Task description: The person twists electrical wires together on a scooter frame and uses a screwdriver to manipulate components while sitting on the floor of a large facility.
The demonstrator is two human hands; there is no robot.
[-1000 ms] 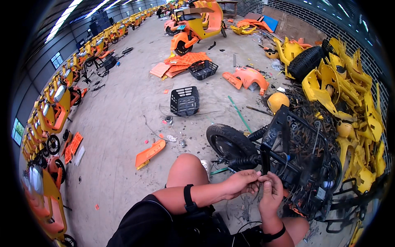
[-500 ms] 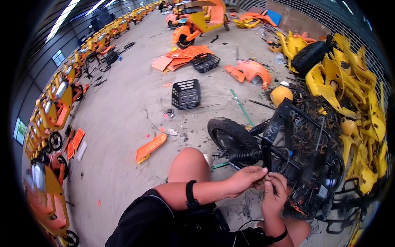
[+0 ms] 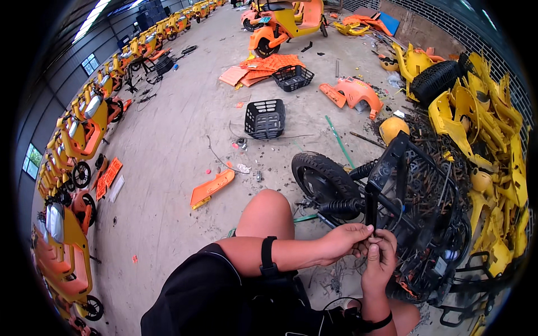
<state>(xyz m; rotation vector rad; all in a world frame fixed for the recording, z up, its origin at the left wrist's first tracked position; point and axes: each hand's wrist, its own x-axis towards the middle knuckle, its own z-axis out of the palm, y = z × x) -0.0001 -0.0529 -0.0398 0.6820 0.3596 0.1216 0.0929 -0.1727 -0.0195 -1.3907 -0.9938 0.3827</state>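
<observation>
My left hand [image 3: 346, 242] and my right hand [image 3: 380, 262] meet fingertip to fingertip at the near end of a stripped black scooter frame [image 3: 395, 162]. Both are closed in a pinch, and whatever lies between the fingers is too small and covered to make out. Just beyond them a black bar of the frame slants up and away. The scooter lies on its side, its black-tyred wheel [image 3: 326, 180] pointing left and a coil-spring shock absorber [image 3: 341, 208] beside it. Cables and bare parts [image 3: 428, 263] show to the right of my hands.
Heaped yellow body panels [image 3: 496, 145] crowd the right side. A black basket [image 3: 265, 119] and an orange panel [image 3: 212, 189] lie on the concrete floor to the left. Yellow-orange scooters [image 3: 72, 246] stand in a row along the left wall; another scooter [image 3: 288, 25] is farther ahead.
The view has shifted slightly, so the surroundings sit a little farther right. My hands stay pinched together at the same part of the frame, with only small finger movement.
</observation>
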